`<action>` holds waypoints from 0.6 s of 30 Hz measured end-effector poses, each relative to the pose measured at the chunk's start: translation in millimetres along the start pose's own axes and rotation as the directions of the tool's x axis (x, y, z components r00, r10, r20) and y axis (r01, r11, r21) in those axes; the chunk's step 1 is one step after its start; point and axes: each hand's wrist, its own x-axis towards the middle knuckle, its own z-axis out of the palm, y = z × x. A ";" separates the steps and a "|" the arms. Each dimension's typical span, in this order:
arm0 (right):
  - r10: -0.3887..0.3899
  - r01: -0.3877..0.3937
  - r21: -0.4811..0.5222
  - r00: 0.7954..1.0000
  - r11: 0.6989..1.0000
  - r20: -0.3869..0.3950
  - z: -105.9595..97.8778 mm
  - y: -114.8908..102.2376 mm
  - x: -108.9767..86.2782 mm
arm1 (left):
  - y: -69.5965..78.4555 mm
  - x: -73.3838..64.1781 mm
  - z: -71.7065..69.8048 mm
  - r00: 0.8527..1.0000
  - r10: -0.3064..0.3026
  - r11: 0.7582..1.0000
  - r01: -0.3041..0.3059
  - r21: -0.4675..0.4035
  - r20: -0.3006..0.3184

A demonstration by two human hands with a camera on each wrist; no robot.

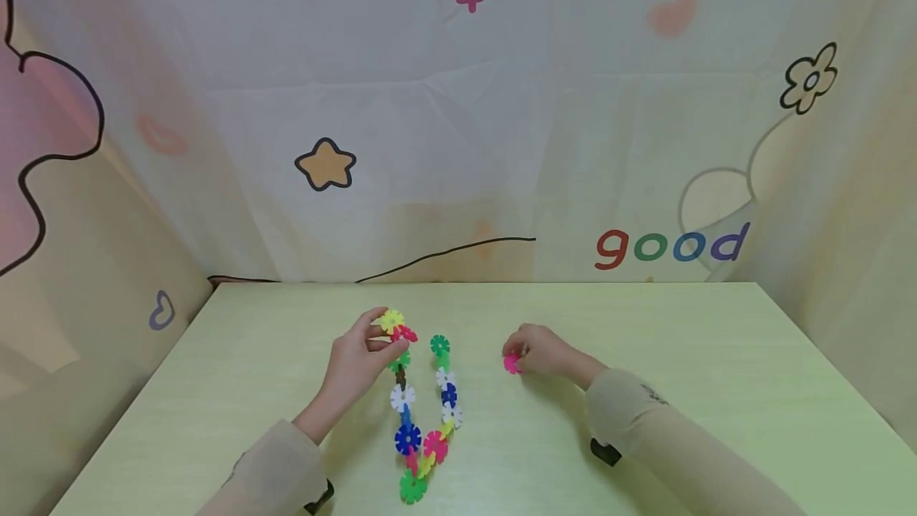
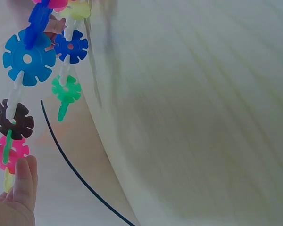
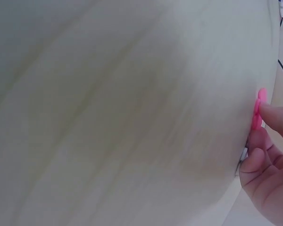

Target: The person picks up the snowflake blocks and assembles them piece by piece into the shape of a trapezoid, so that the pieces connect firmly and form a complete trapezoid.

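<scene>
A chain of slotted, flower-shaped plastic discs [image 1: 407,439] in several colours hangs or lies in a U shape, its bend towards me. My left hand [image 1: 361,357] pinches the far end of its left strand at a pink disc [image 2: 14,153], with a yellow disc [image 1: 392,320] beyond it. The other strand ends in a green disc [image 1: 440,345], apart from both hands. Off to the right, my right hand [image 1: 548,350] pinches a single pink disc [image 3: 257,115] between thumb and finger, close to the tabletop.
A pale wooden-looking table [image 1: 645,420] lies under both hands. Behind it hangs a printed cloth backdrop [image 1: 401,118] meeting the table's far edge, with cloth at both sides too. Dark straps [image 1: 605,451] show at the wrists.
</scene>
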 end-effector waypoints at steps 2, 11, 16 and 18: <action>0.000 0.000 -0.022 1.000 1.000 0.001 0.1 -0.2 0.7 | 0.5 0.4 -0.4 1.000 -0.002 1.000 0.002 -0.001 0.004; -0.054 0.052 -0.032 0.998 0.998 -0.046 0.4 1.6 -4.4 | 1.8 -1.6 1.4 1.000 -0.008 1.000 0.008 -0.015 0.011; -0.039 0.039 0.002 0.996 0.999 -0.080 0.5 1.2 -8.0 | 2.0 -3.3 5.5 1.000 -0.005 0.999 0.005 -0.039 0.012; -0.040 0.042 0.017 0.995 0.999 -0.096 0.5 1.4 -8.8 | 2.7 -3.8 7.7 1.000 -0.010 0.999 0.011 -0.047 0.011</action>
